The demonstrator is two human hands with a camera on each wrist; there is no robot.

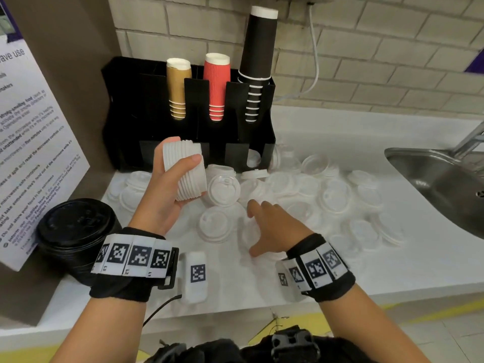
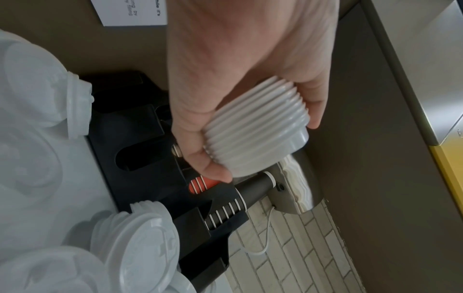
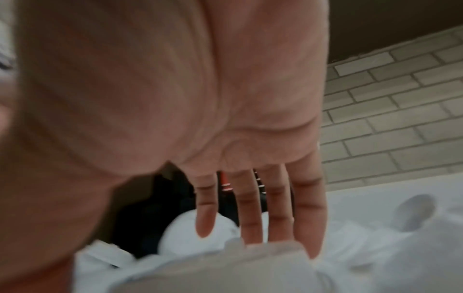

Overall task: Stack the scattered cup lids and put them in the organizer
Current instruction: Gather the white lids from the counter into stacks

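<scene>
My left hand [image 1: 167, 184] grips a stack of white cup lids [image 1: 187, 171], held on its side above the counter in front of the black organizer [image 1: 125, 127]. The left wrist view shows the same stack of lids [image 2: 255, 134] with thumb and fingers curled round it. Many loose white lids [image 1: 335, 195] lie scattered over the white counter. My right hand [image 1: 272, 226] hovers palm down with straight, spread fingers [image 3: 255, 214] just over a lid [image 1: 214, 224] near the counter's middle. It holds nothing.
The organizer holds gold cups [image 1: 178, 87], red cups [image 1: 217, 85] and black cups [image 1: 258, 61]. A stack of black lids [image 1: 76, 231] sits at the left front. A steel sink [image 1: 445, 179] lies at the right. A brick wall stands behind.
</scene>
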